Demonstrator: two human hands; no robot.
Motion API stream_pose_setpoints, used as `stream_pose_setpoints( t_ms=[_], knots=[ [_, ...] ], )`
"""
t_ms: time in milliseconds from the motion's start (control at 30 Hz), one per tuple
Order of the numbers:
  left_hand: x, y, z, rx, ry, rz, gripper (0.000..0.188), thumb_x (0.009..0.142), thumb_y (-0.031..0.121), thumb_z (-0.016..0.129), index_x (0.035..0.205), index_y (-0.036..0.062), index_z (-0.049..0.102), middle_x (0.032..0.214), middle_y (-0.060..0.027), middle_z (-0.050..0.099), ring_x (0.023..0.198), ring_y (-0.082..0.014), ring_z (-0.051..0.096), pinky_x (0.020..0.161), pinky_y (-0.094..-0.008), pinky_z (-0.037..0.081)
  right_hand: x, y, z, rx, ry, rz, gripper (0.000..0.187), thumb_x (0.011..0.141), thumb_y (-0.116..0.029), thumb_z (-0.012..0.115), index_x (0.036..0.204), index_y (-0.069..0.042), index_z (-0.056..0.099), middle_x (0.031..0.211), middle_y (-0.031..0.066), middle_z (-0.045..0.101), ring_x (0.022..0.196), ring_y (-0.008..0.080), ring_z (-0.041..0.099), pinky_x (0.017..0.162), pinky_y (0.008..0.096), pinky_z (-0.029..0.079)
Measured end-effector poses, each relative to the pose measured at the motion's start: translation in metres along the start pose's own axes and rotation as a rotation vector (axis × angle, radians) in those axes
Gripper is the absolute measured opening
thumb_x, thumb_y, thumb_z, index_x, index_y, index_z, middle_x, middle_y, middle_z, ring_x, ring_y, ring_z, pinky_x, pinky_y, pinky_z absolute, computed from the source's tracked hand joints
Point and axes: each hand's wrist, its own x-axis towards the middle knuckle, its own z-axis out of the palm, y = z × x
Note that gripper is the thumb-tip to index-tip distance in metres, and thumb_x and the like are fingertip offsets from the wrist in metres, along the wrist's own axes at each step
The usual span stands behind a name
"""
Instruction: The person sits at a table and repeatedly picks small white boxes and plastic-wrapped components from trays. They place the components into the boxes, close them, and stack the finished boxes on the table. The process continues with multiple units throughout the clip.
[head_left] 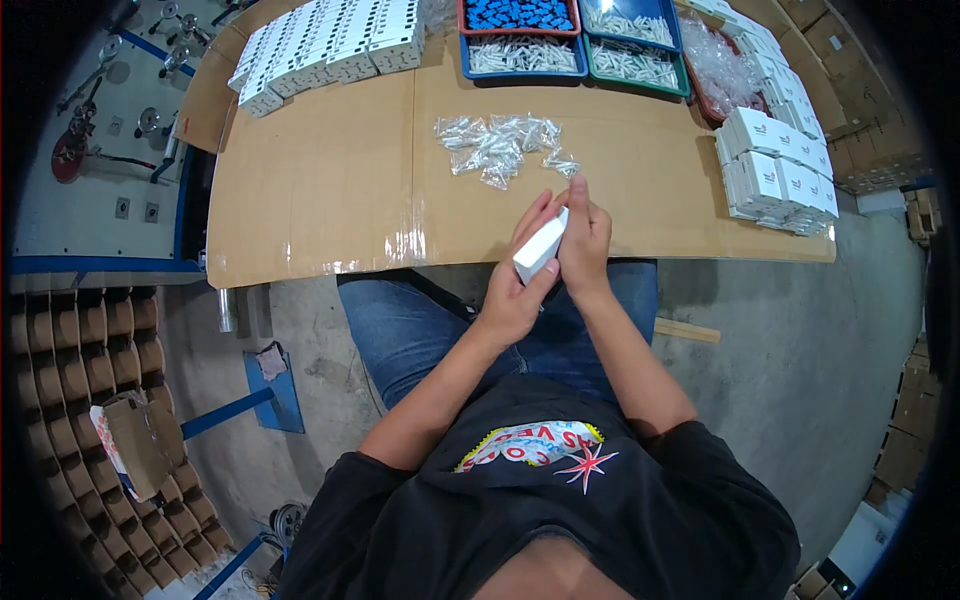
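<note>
From my remote seat I see the left hand (510, 297) curled round the box (541, 246) over the table (320, 190)'s near edge; the right hand (586, 245) lies against it, its grip hidden. Should the left hold slacken, it could drop onto the jeans (405, 330)

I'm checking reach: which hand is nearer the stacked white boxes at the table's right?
Right. The right hand is left of the stacked white boxes; the left hand is farther left of them.
</note>
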Motion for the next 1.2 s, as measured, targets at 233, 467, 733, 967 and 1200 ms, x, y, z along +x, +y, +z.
stream_pose_setpoints(
  t_ms=[233, 467, 733, 967, 1200],
  knots=[
    [-0.014, -0.027, 0.006, -0.121, 0.222, -0.324, 0.056, 0.109, 0.016, 0.057, 0.161, 0.0006, 0.044, 0.160, -0.0111, 0.049, 0.143, -0.0198, 0.051, 0.118, -0.0342, 0.040, 0.001, -0.005, -0.003, 0.036, -0.075, 0.217, 0.043, 0.115, -0.036, 0.055, 0.096, 0.000, 0.071, 0.078, 0.0035, 0.066, 0.075, 0.0111, 0.060, 0.070, 0.0323, 0.051],
    [0.017, -0.024, 0.007, -0.562, 0.285, -0.397, 0.061, 0.117, 0.042, 0.042, 0.170, 0.0174, 0.026, 0.155, -0.0096, 0.050, 0.137, -0.0213, 0.055, 0.115, -0.0378, 0.048, -0.023, -0.018, -0.047, -0.457, -0.303, -0.269, 0.058, 0.083, -0.033, 0.092, 0.127, -0.004, 0.066, 0.139, 0.0177, 0.060, 0.126, 0.0308, 0.062, 0.100, 0.0398, 0.054],
    [0.034, -0.031, 0.046, -0.482, 0.062, -0.508, 0.080, 0.109, 0.064, 0.043, 0.172, 0.0219, 0.019, 0.167, -0.0139, 0.038, 0.151, -0.0294, 0.043, 0.123, -0.0469, 0.037, -0.014, -0.022, -0.110, -0.545, -0.221, -0.274, 0.062, 0.079, -0.028, 0.092, 0.130, -0.006, 0.066, 0.134, 0.0180, 0.066, 0.127, 0.0343, 0.065, 0.105, 0.0422, 0.053],
    [0.034, -0.036, 0.044, -0.184, -0.063, -0.641, 0.072, 0.114, 0.040, 0.052, 0.173, 0.0172, 0.018, 0.173, -0.0186, 0.031, 0.153, -0.0336, 0.042, 0.123, -0.0465, 0.037, 0.070, -0.023, -0.246, -1.081, 0.544, -0.537, 0.058, 0.076, -0.025, 0.092, 0.125, -0.006, 0.067, 0.125, 0.0171, 0.066, 0.120, 0.0395, 0.061, 0.104, 0.0511, 0.049],
    [0.022, -0.048, 0.038, -0.133, -0.072, -0.680, 0.065, 0.114, 0.033, 0.053, 0.170, 0.0123, 0.028, 0.165, -0.0177, 0.045, 0.138, -0.0278, 0.060, 0.112, -0.0414, 0.047, 0.113, -0.013, -0.328, -1.308, 0.748, -0.533, 0.050, 0.083, -0.034, 0.086, 0.121, -0.003, 0.074, 0.137, 0.0195, 0.065, 0.128, 0.0394, 0.058, 0.110, 0.0513, 0.046]
  ],
)
